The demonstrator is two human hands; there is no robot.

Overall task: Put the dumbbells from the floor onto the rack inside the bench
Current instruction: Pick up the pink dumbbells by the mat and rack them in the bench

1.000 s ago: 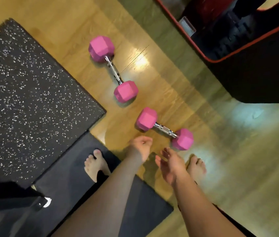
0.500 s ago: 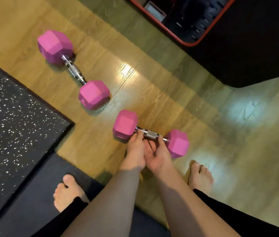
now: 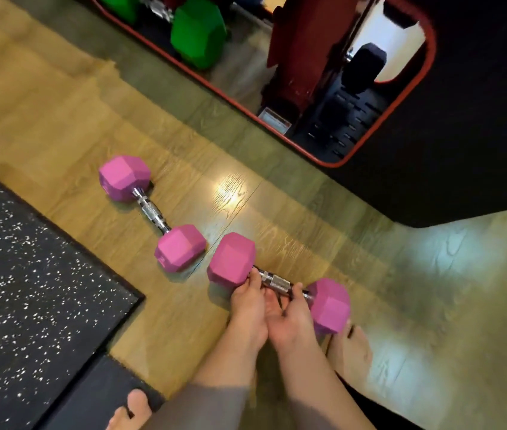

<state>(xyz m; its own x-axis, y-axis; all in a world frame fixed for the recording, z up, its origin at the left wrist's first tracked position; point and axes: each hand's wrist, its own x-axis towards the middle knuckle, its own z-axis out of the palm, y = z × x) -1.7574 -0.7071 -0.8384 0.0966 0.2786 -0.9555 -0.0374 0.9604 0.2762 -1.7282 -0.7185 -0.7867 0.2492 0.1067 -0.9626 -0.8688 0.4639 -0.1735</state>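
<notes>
hands: left hand (image 3: 250, 301) and right hand (image 3: 289, 315) both wrapped around the chrome handle of the near dumbbell (image 3: 277, 282)
other dumbbell (image 3: 152, 214): flat on the wood floor (image 3: 59, 125), about 10 o'clock from the held one
bench (image 3: 463, 119): up at 1 o'clock, opening shows a green dumbbell (image 3: 197, 32)
</notes>
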